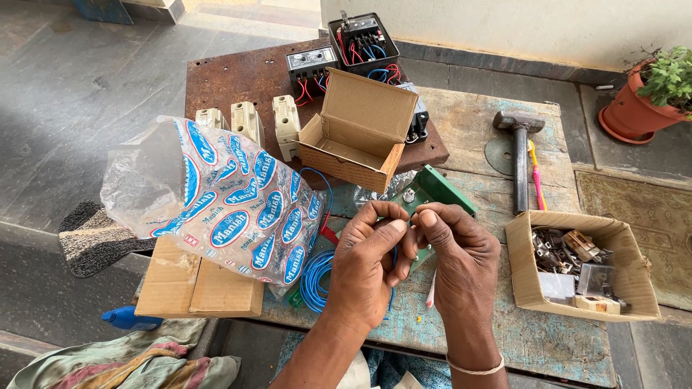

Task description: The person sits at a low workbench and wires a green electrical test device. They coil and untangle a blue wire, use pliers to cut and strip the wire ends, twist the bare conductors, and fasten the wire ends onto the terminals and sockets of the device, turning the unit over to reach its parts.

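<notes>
With both hands raised over the worn wooden table [504, 338], the left hand [367, 270] and right hand [458, 263] meet fingertip to fingertip, thumbs and forefingers pinched together on something small. It's likely a thin wire end, but too small to tell for sure.

A thread band sits on the right wrist. Under the left hand, at about 8 o'clock from the pinch, lies a coil of blue wire [315, 279]. Just behind the fingers at 12 o'clock is a green board [440, 193] with a small silver knob.

At 3 o'clock from the hands, an open cardboard box of metal parts [580, 263]. At 9 o'clock, a printed plastic bag [231, 202] lies on a flat carton [194, 284].

Further out at 12 o'clock, an empty open cardboard box [357, 130]; beside it at 10 o'clock, three cream switch units [249, 122]. At 1 o'clock, a hammer [520, 155] with a pink pen-like tool alongside.

Farthest, two black wired modules [342, 54] on a rusty plate. Potted plant [659, 90] at 2 o'clock.
</notes>
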